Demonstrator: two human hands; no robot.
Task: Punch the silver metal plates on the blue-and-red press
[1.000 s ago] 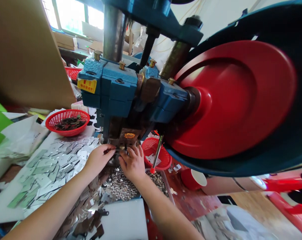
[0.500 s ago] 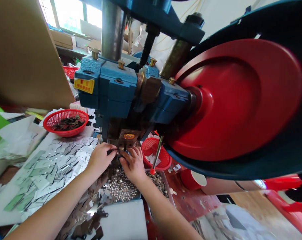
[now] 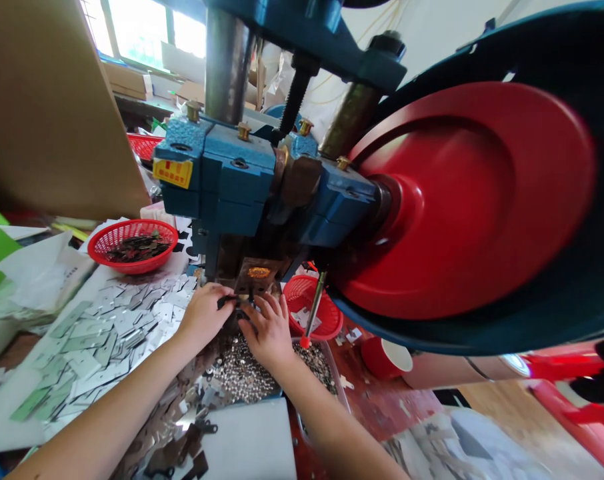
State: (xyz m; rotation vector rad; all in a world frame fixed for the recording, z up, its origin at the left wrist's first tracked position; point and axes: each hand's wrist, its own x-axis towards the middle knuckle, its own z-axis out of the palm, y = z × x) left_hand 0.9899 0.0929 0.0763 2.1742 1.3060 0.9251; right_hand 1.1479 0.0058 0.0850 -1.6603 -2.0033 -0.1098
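Note:
My left hand [image 3: 207, 317] is closed, with thumb and index finger pinching a small dark flat metal piece [image 3: 228, 299] at the foot of the blue press [image 3: 237, 173]. My right hand [image 3: 271, 337] is just to the right, its fingers apart and reaching to the die area; its fingertips are close to the metal piece, and whether they touch it is hard to see. Above both hands is the press ram [image 3: 257, 272] with an orange label. Below my right hand lies a heap of small shiny metal parts [image 3: 242, 373].
Flat metal plates [image 3: 97, 340] cover the left side. A red basket [image 3: 132, 267] of dark pieces stands behind them; another red basket [image 3: 332, 327] is right of the die. A red-tipped lever [image 3: 313, 313] hangs there. The large red flywheel [image 3: 462, 200] fills the right.
The red flywheel looks slightly shifted in view. Both hands stay at the die with only slight finger movement; the dark piece in my left fingers shows more clearly.

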